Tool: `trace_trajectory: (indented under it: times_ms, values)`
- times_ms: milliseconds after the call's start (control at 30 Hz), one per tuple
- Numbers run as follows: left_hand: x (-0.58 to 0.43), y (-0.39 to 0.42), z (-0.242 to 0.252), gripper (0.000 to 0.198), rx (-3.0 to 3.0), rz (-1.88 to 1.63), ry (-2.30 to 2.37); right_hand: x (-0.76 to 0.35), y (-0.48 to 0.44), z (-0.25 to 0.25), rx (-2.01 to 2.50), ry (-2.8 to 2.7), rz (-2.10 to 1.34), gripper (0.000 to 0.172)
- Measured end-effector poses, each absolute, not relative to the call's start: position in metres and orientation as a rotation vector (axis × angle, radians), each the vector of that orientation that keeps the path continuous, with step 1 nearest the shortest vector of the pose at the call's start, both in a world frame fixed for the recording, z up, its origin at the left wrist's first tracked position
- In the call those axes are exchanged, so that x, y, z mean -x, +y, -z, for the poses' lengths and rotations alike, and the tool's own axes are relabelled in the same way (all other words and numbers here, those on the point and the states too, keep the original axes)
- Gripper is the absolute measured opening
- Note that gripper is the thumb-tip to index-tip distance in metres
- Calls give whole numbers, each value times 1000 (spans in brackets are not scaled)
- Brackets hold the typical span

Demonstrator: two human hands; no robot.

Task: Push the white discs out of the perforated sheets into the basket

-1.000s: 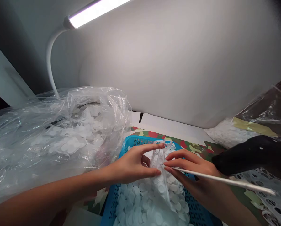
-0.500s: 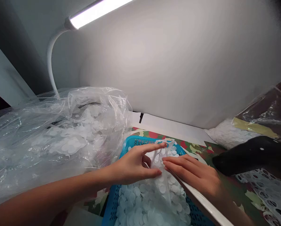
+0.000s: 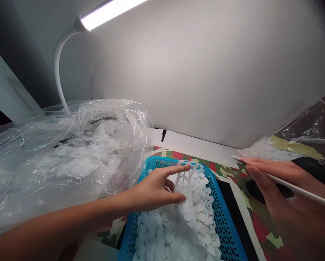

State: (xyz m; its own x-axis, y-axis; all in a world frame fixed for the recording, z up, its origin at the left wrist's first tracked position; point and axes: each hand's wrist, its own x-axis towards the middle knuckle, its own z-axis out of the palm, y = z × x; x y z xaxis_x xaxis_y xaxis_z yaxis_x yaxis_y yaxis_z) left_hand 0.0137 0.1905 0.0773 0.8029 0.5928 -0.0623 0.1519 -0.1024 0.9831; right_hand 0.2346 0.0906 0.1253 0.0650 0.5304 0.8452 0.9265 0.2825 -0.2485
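My left hand [image 3: 158, 186] grips a thin white sheet with round cut-outs [image 3: 188, 195], its thumb and fingers curved along the left edge. The sheet's top shows open rings, and its lower part hangs over the discs. Beneath it, a blue plastic basket [image 3: 227, 232] holds a heap of small white discs [image 3: 204, 219]. To the right of the basket, my right hand [image 3: 287, 192] is closed around a long thin white stick [image 3: 301, 188]. The stick's narrow tip points left, apart from the sheet. Motion blurs part of this hand.
A large clear plastic bag [image 3: 97, 145] with white pieces inside fills the left side. A lamp [image 3: 113, 14] shines from above. Behind my right hand lie a dark object [image 3: 315, 170] and a clear bag of white material [image 3: 266, 148]. A camouflage-patterned cloth [image 3: 263, 224] covers the table.
My right hand has moved from the sheet to the right, beyond the basket, carrying the stick. My left hand stays almost in place with the sheet.
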Motion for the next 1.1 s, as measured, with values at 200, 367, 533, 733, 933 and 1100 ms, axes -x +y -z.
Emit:
trace_trajectory:
  times_ms: [200,367,533,733,933,1100]
  values:
    - [-16,191,-80,62,-1620,-516,538,-239,97,-123,1524,-1771,-245,13]
    - [-15,189,-80,58,-1612,-493,427,-229,111,-108,1466,-1484,-929,18]
    - [-15,188,-81,54,-1626,-471,317,-218,116,-96,1290,-1278,-1233,16]
    - [-14,190,-84,55,-1515,-409,247,-217,115,-94,1248,-1073,-1103,15]
    - [-14,192,-83,42,-1536,-341,295,-214,116,-92,1252,-1068,-1118,19]
    - [-15,190,-85,55,-1484,-430,367,-220,116,-94,1329,-1176,-796,16]
